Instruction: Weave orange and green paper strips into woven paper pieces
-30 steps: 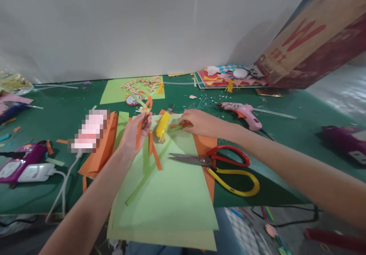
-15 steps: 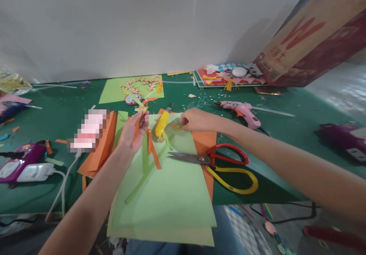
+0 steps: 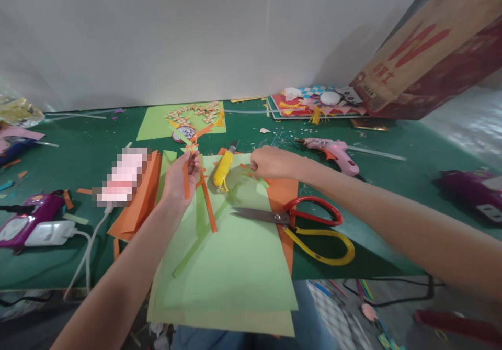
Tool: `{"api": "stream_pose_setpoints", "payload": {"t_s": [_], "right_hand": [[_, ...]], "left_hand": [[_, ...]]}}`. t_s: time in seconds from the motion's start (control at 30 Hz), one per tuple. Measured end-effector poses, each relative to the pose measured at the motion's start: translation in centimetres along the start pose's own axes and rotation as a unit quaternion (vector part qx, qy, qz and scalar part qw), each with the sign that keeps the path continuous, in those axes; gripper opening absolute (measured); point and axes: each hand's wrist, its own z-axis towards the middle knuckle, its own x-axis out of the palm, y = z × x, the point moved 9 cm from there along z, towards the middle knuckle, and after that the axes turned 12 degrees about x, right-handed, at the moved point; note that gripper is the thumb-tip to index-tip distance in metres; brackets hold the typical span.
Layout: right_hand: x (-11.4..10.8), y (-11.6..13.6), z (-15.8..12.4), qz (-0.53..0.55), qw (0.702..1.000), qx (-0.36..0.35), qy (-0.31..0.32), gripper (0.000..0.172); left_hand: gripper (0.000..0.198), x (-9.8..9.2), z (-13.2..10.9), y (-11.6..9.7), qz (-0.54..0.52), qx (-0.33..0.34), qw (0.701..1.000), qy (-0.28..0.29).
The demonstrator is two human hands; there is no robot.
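Note:
My left hand (image 3: 179, 178) is closed round a small woven piece of orange and green paper strips (image 3: 193, 151), with orange strips hanging below it. My right hand (image 3: 270, 162) is closed in a pinch over the green paper sheet (image 3: 231, 266), on a thin strip I cannot make out well. Between the two hands lies a yellow utility knife (image 3: 223, 170). Loose green and orange strips (image 3: 204, 219) lie on the sheet. Red-and-yellow-handled scissors (image 3: 301, 224) rest just below my right forearm.
A pink glue gun (image 3: 335, 154) lies right of my right hand. Orange paper sheets (image 3: 137, 203) and a blurred pink object (image 3: 123, 177) sit at left, with a purple device (image 3: 27, 219) and white charger. A cardboard box (image 3: 431, 52) stands at back right on the green mat (image 3: 86, 156).
My left hand has lifted the woven strips slightly toward the far side. My right hand has closed into a pinch and drawn back a little from the strips by the knife.

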Motion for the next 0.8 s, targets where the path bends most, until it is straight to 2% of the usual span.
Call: {"api": "stream_pose_setpoints", "payload": {"t_s": [0.2,0.33,0.43,0.6,0.8], "right_hand": [[0.2,1.0,0.8,-0.030,0.997,-0.038,0.066,0.021],[0.4,1.1,0.8,-0.025,0.995,-0.048,0.082,0.019],[0.5,1.2,0.3,-0.020,0.996,-0.056,0.064,0.014],[0.3,0.6,-0.7,0.008,0.999,-0.034,-0.009,0.004],[0.7,-0.2,-1.3,0.108,0.991,-0.052,-0.057,0.025]], "left_hand": [[0.017,-0.2,0.0,-0.1,0.002,0.005,1.000,-0.008],[0.016,-0.2,0.1,-0.1,0.000,0.003,1.000,-0.009],[0.017,-0.1,0.1,-0.2,0.001,0.002,1.000,-0.009],[0.018,0.1,-0.1,-0.3,0.006,0.006,1.000,-0.002],[0.018,0.1,-0.2,-0.2,0.005,0.001,1.000,-0.006]]}}
